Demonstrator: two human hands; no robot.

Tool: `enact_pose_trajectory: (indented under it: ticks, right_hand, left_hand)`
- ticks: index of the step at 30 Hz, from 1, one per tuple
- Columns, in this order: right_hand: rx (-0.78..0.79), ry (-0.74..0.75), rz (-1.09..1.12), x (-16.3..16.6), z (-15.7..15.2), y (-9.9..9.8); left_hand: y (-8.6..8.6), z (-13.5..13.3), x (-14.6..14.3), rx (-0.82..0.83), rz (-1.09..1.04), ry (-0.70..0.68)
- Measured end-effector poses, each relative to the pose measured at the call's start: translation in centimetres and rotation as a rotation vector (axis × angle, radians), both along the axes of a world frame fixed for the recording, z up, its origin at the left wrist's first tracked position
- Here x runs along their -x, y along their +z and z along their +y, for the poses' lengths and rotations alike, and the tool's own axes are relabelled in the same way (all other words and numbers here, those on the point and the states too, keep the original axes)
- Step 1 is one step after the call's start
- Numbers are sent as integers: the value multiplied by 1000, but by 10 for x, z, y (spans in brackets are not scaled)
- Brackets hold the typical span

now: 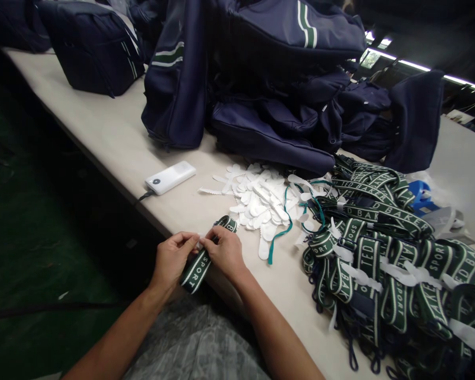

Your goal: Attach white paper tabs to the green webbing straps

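Observation:
My left hand (173, 257) and my right hand (224, 251) meet at the near edge of the table (114, 132), fingers pinched together on a folded green strap with white stripes and lettering (201, 263). The strap's folded end reaches past my right hand toward a pile of small white pieces (257, 203). A small white bit seems to sit between my fingertips, too small to make out.
A big heap of the same green straps (383, 253) lies at the right. Navy bags (261, 84) are stacked behind, another navy bag (91, 47) at far left. A white power bank (170, 177) with a cable lies nearby. Something blue (421, 196) sits by the heap.

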State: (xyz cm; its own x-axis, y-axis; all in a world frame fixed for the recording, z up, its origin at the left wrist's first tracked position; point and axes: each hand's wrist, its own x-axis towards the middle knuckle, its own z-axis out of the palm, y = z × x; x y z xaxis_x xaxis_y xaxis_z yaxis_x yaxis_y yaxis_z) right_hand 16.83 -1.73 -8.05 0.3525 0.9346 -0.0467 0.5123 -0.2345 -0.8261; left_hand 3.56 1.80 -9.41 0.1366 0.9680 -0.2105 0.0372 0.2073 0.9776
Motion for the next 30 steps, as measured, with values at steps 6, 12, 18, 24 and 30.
enact_pose_trajectory:
  ticks: [6,12,18,24,30]
  right_hand:
    - [109,36,-42,0,13,2]
    - [128,22,-72,0,17,4]
    - [-92,108,490,-12,13,-10]
    - [-25,34,341,-6,16,-10]
    - [-134,-57,20,9,6,-8]
  left_hand:
    - [-9,4,0,-163,64,48]
    - [-7,4,0,-473,166,35]
    - [0,5,-2,-624,205,31]
    - [2,8,-7,-674,237,24]
    - [-3,2,1,-666,244,-39]
